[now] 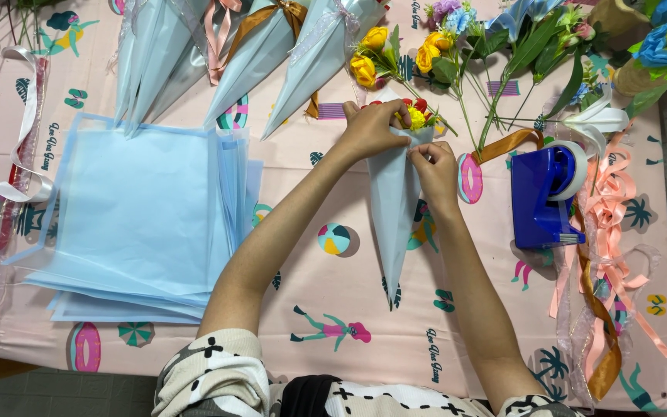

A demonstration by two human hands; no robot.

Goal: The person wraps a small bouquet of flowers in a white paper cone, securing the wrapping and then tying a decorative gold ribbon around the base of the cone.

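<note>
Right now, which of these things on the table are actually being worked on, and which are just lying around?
In hand:
- left hand and right hand, both on the pale blue paper cone
- small flowers tucked in the cone's top

Lying about:
- stack of blue sheets
- finished cones
- blue tape dispenser
- peach ribbons
- loose yellow roses
- white ribbon

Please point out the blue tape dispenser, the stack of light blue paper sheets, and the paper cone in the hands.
blue tape dispenser [538, 202], head view, on its body.
stack of light blue paper sheets [137, 212], head view, top sheet's middle.
paper cone [392, 216], head view, mid-length.
</note>
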